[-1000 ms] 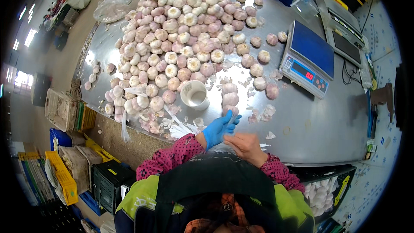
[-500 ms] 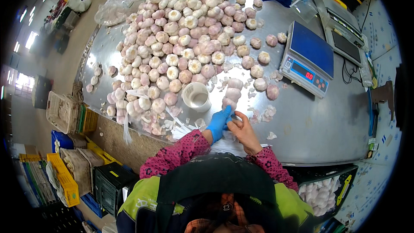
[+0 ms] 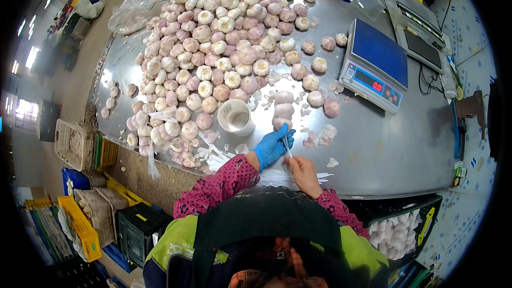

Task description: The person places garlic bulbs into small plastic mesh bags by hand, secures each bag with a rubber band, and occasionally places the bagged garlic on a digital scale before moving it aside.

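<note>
A short row of garlic bulbs (image 3: 284,110), seemingly in a thin clear net sleeve, lies on the metal table in front of me. My left hand (image 3: 271,148), in a blue glove, is closed around the gathered near end of this sleeve, just below the nearest bulb. Bare-fingered, my right hand (image 3: 305,175) pinches the sleeve's stretched whitish tail (image 3: 288,148) a little nearer to me. White strips (image 3: 277,178) lie beneath my wrists at the table's edge. Left of the row stands a white plastic cup (image 3: 236,118), upright.
A large heap of loose garlic (image 3: 213,48) covers the table's left and middle. A blue-topped scale (image 3: 376,56) stands to the right, other scales (image 3: 418,37) beyond it. Papery skins (image 3: 325,136) lie scattered. A black crate of white bulbs (image 3: 394,234) sits below the table at right.
My right hand has drawn back toward me and down from the left hand, and the sleeve's tail now shows stretched between them. The view has shifted slightly.
</note>
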Tool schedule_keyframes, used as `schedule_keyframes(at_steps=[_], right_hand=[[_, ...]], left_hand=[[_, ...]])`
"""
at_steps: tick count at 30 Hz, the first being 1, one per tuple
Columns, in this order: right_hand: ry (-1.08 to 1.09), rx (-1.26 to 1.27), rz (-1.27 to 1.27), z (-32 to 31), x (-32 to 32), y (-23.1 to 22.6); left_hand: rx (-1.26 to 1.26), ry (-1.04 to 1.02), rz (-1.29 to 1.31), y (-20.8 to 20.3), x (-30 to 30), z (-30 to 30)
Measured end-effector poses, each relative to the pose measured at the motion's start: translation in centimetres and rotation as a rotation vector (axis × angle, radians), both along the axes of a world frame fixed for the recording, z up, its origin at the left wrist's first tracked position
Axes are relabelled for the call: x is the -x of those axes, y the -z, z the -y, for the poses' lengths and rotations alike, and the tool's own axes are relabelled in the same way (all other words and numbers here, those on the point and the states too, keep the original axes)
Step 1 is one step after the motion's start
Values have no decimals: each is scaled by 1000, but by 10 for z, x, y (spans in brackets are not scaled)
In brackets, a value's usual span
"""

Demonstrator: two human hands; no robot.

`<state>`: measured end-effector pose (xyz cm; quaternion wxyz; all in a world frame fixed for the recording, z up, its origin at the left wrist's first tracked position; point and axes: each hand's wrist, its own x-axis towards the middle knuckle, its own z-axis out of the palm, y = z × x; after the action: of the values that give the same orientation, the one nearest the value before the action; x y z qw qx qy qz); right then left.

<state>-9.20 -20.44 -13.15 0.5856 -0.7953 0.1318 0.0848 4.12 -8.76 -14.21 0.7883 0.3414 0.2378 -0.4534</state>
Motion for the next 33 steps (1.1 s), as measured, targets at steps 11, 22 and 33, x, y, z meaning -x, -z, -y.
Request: schedule_keyframes(at_steps=[11,22,33], right_hand=[[285,-397,335,7,-21,-45],[111,303,451,0,-16,-35],[65,265,467,-12,-13,-18]], left_hand=[[197,122,28,-6,-12,13],[-33,50,32,-11,-13,14],[-419,170,167,-17,-14,11]])
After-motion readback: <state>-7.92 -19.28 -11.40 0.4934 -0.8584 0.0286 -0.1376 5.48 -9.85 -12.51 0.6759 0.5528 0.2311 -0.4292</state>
